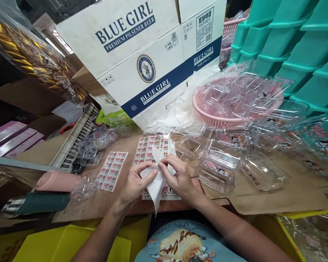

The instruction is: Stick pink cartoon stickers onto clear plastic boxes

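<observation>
Low over the front of the table, both my hands pinch a thin, crumpled white sheet (pixel 156 187). Thumb and fingertips of my left hand (pixel 133 183) grip its left side. My right hand (pixel 181 180) pinches the top edge close by, so the fingertips nearly meet. A pointed corner of the sheet hangs down between the hands; whether it is paper or film I cannot tell. Under them lie sticker sheets (pixel 144 148) printed with pink and orange pictures, partly covered by my hands. Another sticker sheet (pixel 113 171) lies to the left.
Clear plastic cases (pixel 215 174) with cat stickers cover the right side. More fill a pink basket (pixel 211 120). A white beer carton (pixel 120 69) stands behind, beside stacked teal bins (pixel 284 47). At left are a pink bottle (pixel 57 181) and a green flask (pixel 43 202).
</observation>
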`<action>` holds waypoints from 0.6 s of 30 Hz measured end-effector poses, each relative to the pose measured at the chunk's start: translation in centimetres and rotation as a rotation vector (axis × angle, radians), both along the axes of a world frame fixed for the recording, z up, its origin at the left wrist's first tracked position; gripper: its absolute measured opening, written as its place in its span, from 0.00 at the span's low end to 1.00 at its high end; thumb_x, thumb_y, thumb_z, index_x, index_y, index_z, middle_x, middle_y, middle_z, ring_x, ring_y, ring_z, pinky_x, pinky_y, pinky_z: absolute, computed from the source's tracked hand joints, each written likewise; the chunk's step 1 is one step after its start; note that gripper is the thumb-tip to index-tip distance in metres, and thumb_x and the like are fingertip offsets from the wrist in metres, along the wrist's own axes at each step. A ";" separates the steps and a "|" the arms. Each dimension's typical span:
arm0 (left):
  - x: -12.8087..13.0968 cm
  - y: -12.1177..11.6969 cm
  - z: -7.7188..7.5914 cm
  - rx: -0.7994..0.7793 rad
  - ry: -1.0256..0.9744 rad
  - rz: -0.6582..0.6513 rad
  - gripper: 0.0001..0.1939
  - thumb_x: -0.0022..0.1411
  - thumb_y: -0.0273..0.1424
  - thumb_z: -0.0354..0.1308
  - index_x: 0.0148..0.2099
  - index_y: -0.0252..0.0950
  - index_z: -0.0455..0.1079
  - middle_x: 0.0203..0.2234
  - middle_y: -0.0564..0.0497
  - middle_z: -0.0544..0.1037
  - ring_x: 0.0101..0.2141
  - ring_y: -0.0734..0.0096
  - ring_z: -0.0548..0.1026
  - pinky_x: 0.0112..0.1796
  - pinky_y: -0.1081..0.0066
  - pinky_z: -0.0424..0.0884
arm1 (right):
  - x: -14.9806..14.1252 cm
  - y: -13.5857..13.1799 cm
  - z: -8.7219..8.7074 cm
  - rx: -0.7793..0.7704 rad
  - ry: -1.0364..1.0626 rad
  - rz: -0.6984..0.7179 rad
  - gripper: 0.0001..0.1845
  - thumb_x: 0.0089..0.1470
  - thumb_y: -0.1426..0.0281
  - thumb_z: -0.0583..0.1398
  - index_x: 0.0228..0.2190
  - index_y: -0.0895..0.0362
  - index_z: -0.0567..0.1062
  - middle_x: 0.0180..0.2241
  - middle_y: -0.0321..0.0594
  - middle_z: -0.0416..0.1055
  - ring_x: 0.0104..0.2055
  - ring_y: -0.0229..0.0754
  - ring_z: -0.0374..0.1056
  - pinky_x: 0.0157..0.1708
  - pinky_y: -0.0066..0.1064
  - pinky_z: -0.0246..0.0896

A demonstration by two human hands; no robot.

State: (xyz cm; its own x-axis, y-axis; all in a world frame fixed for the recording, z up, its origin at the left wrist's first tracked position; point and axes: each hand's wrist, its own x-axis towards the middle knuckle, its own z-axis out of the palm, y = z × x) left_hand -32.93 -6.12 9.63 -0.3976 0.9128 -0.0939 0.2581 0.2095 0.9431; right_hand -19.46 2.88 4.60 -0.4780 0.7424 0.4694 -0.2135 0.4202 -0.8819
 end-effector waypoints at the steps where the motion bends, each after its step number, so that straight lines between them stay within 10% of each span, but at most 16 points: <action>1: 0.0 0.1 -0.1 -0.007 -0.043 0.007 0.11 0.57 0.36 0.67 0.40 0.35 0.79 0.35 0.49 0.80 0.34 0.71 0.74 0.35 0.75 0.70 | -0.1 0.1 -0.1 -0.064 0.011 0.020 0.10 0.62 0.72 0.57 0.27 0.56 0.73 0.28 0.38 0.70 0.33 0.40 0.65 0.36 0.32 0.58; 11: -1.1 0.1 -0.2 -0.089 -0.387 0.093 0.15 0.50 0.35 0.70 0.38 0.32 0.77 0.30 0.48 0.81 0.27 0.73 0.74 0.30 0.75 0.70 | 0.2 1.2 -0.2 -0.580 0.200 0.136 0.13 0.61 0.64 0.60 0.26 0.57 0.73 0.26 0.35 0.67 0.31 0.37 0.63 0.33 0.28 0.59; 18: -10.4 6.3 4.2 0.522 0.395 0.606 0.12 0.55 0.32 0.64 0.42 0.36 0.76 0.35 0.51 0.79 0.33 0.70 0.76 0.36 0.73 0.72 | 1.6 1.3 0.9 -0.393 0.208 -0.016 0.13 0.67 0.64 0.53 0.32 0.54 0.70 0.30 0.38 0.69 0.35 0.40 0.67 0.39 0.30 0.62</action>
